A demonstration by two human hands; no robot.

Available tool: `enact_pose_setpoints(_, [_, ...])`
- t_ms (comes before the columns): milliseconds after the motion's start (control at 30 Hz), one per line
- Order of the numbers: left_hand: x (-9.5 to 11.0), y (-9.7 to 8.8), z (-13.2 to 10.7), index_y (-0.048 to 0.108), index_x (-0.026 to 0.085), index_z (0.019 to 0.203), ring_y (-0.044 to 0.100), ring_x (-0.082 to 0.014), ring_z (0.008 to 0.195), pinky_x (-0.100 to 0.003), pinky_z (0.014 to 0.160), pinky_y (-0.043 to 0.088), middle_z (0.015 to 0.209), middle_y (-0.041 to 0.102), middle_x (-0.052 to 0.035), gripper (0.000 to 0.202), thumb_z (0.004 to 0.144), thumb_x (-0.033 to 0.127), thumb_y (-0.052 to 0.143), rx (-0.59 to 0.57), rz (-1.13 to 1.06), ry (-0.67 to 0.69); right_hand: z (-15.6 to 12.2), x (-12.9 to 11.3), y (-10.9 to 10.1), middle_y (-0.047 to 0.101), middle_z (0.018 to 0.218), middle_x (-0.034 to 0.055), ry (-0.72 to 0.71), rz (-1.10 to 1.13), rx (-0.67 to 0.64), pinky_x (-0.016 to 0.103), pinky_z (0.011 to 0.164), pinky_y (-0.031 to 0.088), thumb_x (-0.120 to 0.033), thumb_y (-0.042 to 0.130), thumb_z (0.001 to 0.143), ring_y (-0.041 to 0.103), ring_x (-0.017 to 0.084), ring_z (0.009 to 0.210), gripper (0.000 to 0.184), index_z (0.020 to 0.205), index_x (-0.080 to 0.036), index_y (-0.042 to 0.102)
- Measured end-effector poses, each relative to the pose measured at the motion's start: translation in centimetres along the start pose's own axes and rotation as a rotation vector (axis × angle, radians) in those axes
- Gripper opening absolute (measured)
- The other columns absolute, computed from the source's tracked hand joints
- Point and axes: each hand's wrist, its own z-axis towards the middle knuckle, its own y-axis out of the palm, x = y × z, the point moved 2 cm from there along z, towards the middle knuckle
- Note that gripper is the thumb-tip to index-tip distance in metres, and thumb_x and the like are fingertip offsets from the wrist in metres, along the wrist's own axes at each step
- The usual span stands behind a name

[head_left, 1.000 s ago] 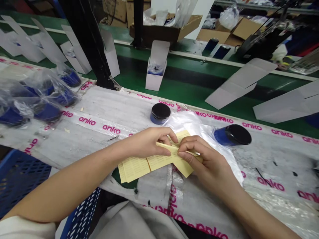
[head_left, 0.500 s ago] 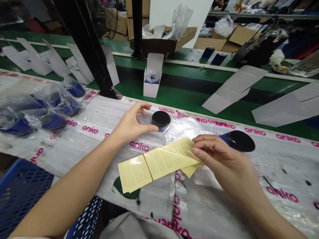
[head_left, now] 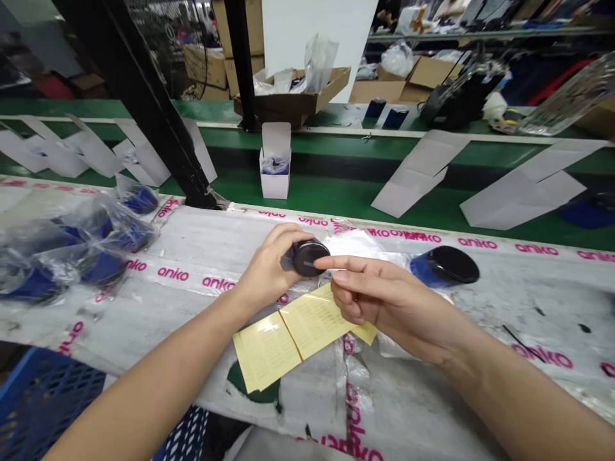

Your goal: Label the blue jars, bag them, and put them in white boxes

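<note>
My left hand (head_left: 268, 266) grips a round blue jar with a black lid (head_left: 310, 258), tilted on its side at the table's middle. My right hand (head_left: 379, 296) holds nothing; its extended index finger reaches the lid's edge. Below both hands, a strip of pale yellow printed label sheets (head_left: 300, 336) lies flat on the plastic-covered table (head_left: 202, 246). A second blue jar with a black lid (head_left: 444, 267) lies on its side, right of my right hand. The jar's lower side is hidden by my left fingers.
Plastic-bagged blue items (head_left: 91, 250) lie at the table's left. Beyond its far edge is a green conveyor belt (head_left: 336, 169) with flat white cartons (head_left: 418, 173) and an upright white box (head_left: 275, 163). A black post (head_left: 158, 109) stands at the edge, and a blue crate (head_left: 38, 397) sits lower left.
My left hand has moved from beside the jar to gripping and tilting it. My right hand has let go of the yellow sheets, which now lie on the table. The view has turned slightly.
</note>
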Motion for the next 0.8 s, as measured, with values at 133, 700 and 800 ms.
enact_pose_setpoints(133, [-0.07,0.45,0.04,0.059,0.026,0.12,0.061,-0.0255,0.123,-0.046,0.105,0.05,0.125,0.065,-0.0079,0.046,0.08,0.017,0.081,-0.009,-0.054,-0.013,0.0,0.37,-0.3,0.059,0.065,-0.0024,-0.011,0.0,-0.016,0.02,0.055,0.037,-0.04,0.086,0.077,0.048,0.007,0.057,0.043,0.112,-0.018,0.074])
enact_pose_setpoints(700, [0.04,0.67,-0.08,0.06,0.026,0.118,0.061,-0.0256,0.124,-0.047,0.109,0.048,0.129,0.065,-0.0074,0.045,0.079,0.017,0.08,-0.038,-0.086,-0.167,0.23,0.49,-0.49,0.058,0.067,-0.0025,-0.03,-0.004,0.008,0.025,0.058,0.039,-0.037,0.085,0.077,0.048,0.009,0.059,0.042,0.111,-0.016,0.073])
enact_pose_setpoints(800, [0.0,0.66,-0.12,0.06,0.026,0.119,0.061,-0.0253,0.125,-0.046,0.109,0.048,0.13,0.065,-0.0075,0.045,0.079,0.017,0.079,-0.035,-0.084,-0.168,0.27,0.59,-0.59,0.059,0.068,-0.0023,-0.035,0.007,-0.009,0.024,0.059,0.039,-0.035,0.084,0.079,0.048,0.009,0.059,0.041,0.113,-0.015,0.072])
